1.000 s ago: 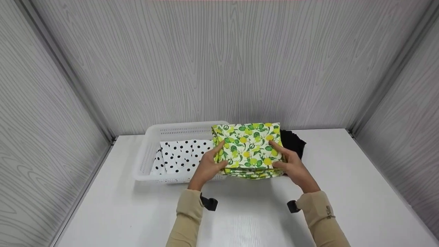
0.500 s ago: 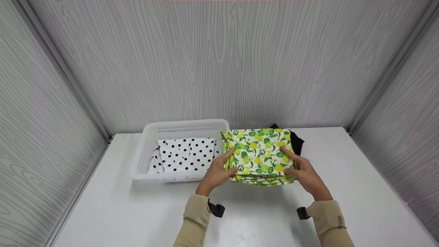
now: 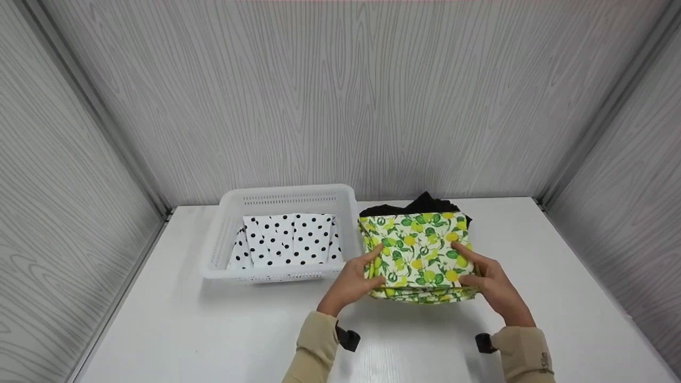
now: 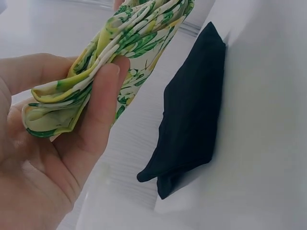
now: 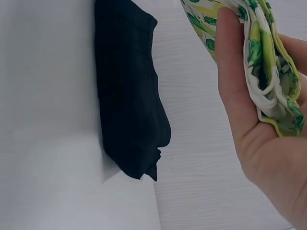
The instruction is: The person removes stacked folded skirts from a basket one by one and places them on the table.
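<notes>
Between both hands is a folded lemon-print cloth [image 3: 420, 250], white with yellow lemons and green leaves. My left hand [image 3: 354, 282] pinches its left edge, thumb and fingers on either side of the layers. At the opposite edge my right hand [image 3: 492, 282] grips it the same way. Both wrist views show the cloth's stacked folds held up above the table. Behind and below it lies a folded black cloth [image 3: 425, 203], mostly hidden in the head view. In the left wrist view the black cloth [image 4: 192, 105] rests on the table, apart from the hand.
A white plastic basket [image 3: 213, 250] with perforated sides stands left of the hands. Inside it lies a folded white cloth with black dots [image 3: 290, 239]. The white table [image 3: 245, 330] meets grey wood-grain panels [image 3: 340, 96] at the back and both sides.
Both hands have carried the lemon-print cloth right and toward the body, away from the basket's right end. More of the black cloth and the whole dotted cloth now show.
</notes>
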